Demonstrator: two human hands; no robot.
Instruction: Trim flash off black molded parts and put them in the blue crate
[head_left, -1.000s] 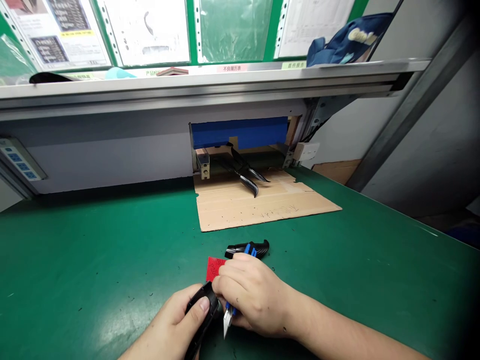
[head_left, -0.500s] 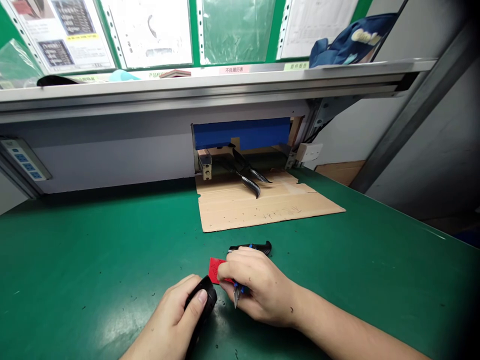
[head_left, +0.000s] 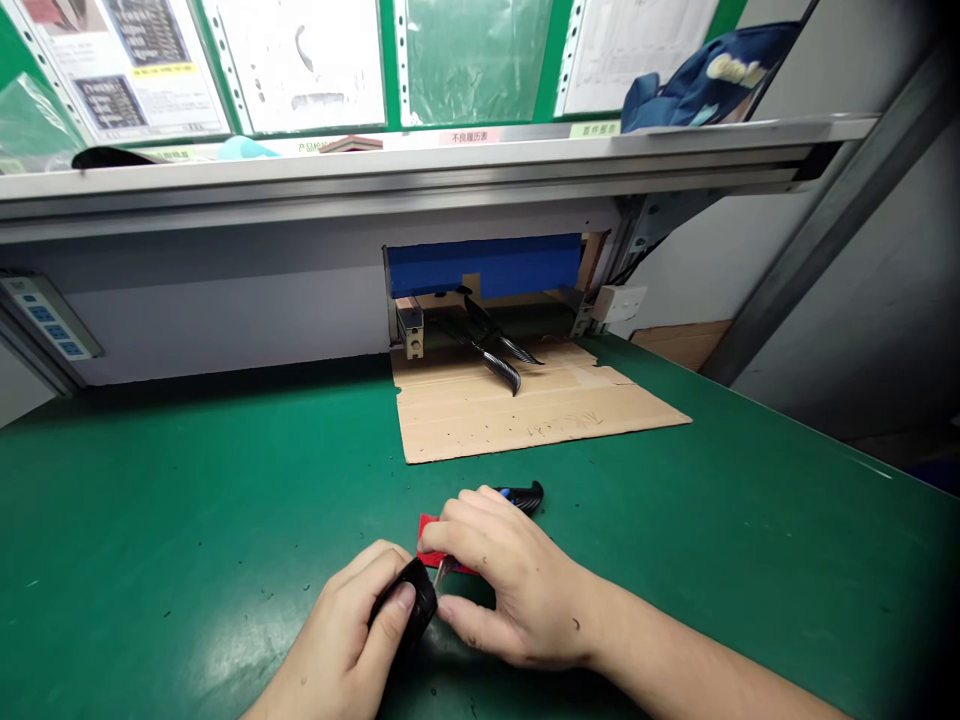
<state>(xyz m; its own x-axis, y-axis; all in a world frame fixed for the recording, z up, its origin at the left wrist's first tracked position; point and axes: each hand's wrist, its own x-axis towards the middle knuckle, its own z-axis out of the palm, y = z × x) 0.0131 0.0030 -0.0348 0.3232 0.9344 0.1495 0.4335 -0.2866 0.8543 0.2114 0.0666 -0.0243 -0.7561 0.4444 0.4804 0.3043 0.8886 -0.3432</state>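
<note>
My left hand [head_left: 349,620] is wrapped round a black plastic-looking part [head_left: 418,605], thumb along its upper face. My right hand [head_left: 525,590] grips a utility knife [head_left: 444,570]; its metal blade meets or nearly meets the right edge of the black part, and most of its handle is hidden by the fingers. Under my right fingers lies a flat red piece [head_left: 426,548], partly covered. Just beyond the hand rests a curved black piece [head_left: 529,497] with a blue patch.
On the green table [head_left: 187,520] lies a cardboard sheet [head_left: 540,415] with several black curved parts [head_left: 499,370], reaching out of an opening under a blue flap [head_left: 484,268]. Dark shavings are scattered about. A metal shelf rail [head_left: 300,195] crosses above, and a power strip [head_left: 52,318] is at left.
My right hand has shifted slightly left, bringing the knife blade to the edge of the black part, its thumb now spread lower. My left hand has barely moved, the black part tilting slightly.
</note>
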